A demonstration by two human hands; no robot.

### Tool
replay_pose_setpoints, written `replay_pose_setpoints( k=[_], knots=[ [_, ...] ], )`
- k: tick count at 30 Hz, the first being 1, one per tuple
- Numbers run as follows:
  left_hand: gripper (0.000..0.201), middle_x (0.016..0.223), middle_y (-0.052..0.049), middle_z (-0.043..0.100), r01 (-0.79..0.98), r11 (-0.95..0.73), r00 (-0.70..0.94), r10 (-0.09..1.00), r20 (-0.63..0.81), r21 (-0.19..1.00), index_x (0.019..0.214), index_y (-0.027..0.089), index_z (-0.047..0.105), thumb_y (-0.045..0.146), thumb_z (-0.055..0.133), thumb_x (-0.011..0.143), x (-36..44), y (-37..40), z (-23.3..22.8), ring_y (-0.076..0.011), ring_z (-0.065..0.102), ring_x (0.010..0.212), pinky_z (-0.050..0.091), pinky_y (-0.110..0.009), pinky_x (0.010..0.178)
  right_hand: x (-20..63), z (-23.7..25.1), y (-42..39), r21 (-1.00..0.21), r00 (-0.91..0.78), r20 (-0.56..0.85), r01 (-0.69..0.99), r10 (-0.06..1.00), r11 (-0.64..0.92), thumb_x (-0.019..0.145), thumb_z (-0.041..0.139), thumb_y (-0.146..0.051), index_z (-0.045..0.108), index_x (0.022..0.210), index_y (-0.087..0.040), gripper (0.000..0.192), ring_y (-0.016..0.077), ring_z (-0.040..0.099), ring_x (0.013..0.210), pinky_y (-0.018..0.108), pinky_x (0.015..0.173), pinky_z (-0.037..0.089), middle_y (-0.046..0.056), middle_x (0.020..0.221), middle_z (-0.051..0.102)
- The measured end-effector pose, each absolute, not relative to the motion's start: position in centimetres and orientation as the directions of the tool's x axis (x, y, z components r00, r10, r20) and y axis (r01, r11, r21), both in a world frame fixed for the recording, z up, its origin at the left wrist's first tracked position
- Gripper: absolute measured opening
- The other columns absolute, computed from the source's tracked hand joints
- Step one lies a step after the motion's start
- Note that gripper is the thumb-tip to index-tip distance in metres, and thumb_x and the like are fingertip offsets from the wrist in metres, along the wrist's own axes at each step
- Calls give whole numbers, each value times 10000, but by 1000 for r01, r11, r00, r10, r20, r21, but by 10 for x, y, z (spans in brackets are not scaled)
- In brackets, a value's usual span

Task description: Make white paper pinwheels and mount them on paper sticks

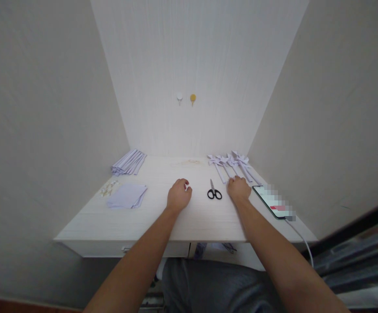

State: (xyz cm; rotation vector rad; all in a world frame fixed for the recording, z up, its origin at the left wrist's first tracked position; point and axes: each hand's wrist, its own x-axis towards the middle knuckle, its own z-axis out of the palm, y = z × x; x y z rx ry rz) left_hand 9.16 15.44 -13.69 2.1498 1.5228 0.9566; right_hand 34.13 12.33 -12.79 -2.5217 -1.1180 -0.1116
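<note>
Scissors [213, 190] lie blades-away between the loosely parted left hand [179, 194] and nearer right hand [239, 188] — whose grip I can't tell.

left hand [179, 195], left forearm [144, 252] bare | right hand [239, 189], right forearm [270, 243] bare | legwear [208, 282] dark grey, creased

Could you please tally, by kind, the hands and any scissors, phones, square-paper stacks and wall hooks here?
Left hand and right hand: 2
Scissors: 1
Phone: 1
Square-paper stack: 1
White wall hook and yellow wall hook: 2
Total: 7
</note>
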Motion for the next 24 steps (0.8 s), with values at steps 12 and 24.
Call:
replay_pose_setpoints(
  k=[12,24],
  knots=[
    [209,1102,-112,730,720,-390,247,917,314,574,1062,196,709,186,567,910,88,148,-135,-262,667,1068,520,-386,967,289,-133,101,-501,482,369,823,795,-267,1027,631,-369,681,1167,-155,260,217,698,973,422,885,581,76,1119,716],
    [245,1215,-63,753,727,-488,380,872,310,483,1087,217,766,252,666,865,-24,125,-110,-240,636,1208,457,-356,1119,215,-143,86,-529,178,442,843,879,95,908,531,-348,726,909,-178,259,222,622,715,329,711,433,58,757,697]
  ],
)
